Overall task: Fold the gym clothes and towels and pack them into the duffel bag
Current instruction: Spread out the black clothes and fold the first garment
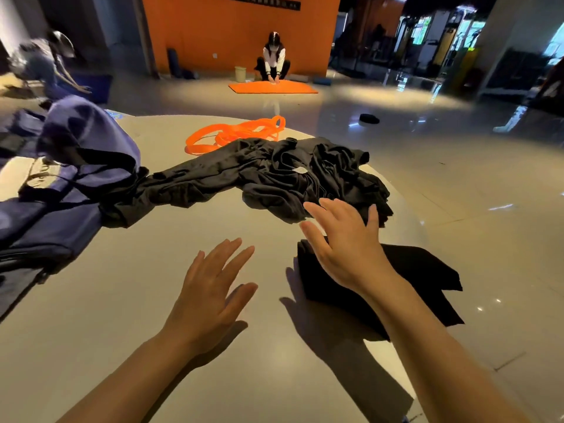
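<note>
A crumpled heap of black clothes (274, 175) lies across the middle of the pale round table (137, 300). A folded black garment (427, 282) lies flat at the table's right edge. My right hand (345, 242) hovers with fingers spread above the folded garment's left end, its fingertips near the heap. My left hand (210, 288) is held flat with straight fingers over bare table, holding nothing. The navy duffel bag (61, 190) sits at the left, its top slumped, one sleeve of the heap touching it.
Orange resistance bands (235, 134) lie coiled behind the black heap. A person (274, 61) crouches at an orange mat (271, 87) on the floor beyond. Another person (45, 68) bends over at the far left. The glossy floor spreads to the right.
</note>
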A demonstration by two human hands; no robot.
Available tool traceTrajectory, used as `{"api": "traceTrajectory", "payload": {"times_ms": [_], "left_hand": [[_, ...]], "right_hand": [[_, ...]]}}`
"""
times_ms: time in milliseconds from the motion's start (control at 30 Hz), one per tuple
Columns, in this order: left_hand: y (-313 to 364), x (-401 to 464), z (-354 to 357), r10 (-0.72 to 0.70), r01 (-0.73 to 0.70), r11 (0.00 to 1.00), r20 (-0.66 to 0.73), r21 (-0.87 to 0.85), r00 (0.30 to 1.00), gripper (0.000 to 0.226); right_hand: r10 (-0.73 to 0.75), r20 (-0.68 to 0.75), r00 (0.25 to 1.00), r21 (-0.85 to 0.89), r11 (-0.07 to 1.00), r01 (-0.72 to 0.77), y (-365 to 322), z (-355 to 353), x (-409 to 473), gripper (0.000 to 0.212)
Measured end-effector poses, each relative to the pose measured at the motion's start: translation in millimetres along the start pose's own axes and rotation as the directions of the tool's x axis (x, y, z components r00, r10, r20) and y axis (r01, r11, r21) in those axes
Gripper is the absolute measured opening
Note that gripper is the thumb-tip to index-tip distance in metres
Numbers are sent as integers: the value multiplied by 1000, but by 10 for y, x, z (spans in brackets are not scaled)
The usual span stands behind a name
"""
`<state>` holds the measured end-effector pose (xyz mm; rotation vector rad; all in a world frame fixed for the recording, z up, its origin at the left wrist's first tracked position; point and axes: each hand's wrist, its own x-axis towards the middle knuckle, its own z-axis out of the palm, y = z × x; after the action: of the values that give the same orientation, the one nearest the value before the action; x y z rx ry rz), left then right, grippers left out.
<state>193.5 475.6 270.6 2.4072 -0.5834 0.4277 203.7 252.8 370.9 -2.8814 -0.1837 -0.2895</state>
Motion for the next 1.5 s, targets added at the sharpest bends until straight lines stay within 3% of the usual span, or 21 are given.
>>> {"api": "traceTrajectory", "payload": {"times_ms": [167, 267, 367, 533, 633, 767, 967, 1100, 1500], "left_hand": [[-426, -170, -413, -148, 153, 970, -45, 191, 988, 67], [-656, -322, -712, -220, 236, 917, -87, 321, 972, 67], [-897, -519, -1003, -282, 316, 836, -142, 450, 949, 68], [-1261, -687, -1352, -345, 358, 720, -140, 595, 928, 62], [-1456, -652, -1462, -451, 474, 643, -204, 601, 869, 59], [-1573, -570, -1437, -547, 536, 600, -185, 594, 816, 63], [-1607, -571, -1415, -568, 552, 588, -184, 591, 802, 60], [-1612, -555, -1428, -576, 556, 588, -178, 588, 798, 61], [-1565, -560, -1440, -588, 535, 560, -151, 633, 794, 58]], "right_hand": [[-220, 127, 967, -5, 975, 222, -677, 283, 209, 51], [-367, 200, 909, 76, 930, 359, -1149, 649, 298, 51], [-446, 268, 854, 195, 893, 405, -1626, 1058, 284, 49], [-494, 162, 854, 215, 863, 458, -2215, 1447, 467, 41], [-531, 93, 842, 224, 835, 502, -2415, 1616, 680, 43], [-497, 21, 868, 224, 848, 480, -2526, 1822, 997, 49], [-257, 12, 966, 173, 952, 251, -2345, 1905, 1533, 42], [-145, 41, 989, 92, 986, 141, -1980, 1898, 1906, 48], [-231, -43, 972, 88, 968, 234, -1908, 1941, 1695, 49]]}}
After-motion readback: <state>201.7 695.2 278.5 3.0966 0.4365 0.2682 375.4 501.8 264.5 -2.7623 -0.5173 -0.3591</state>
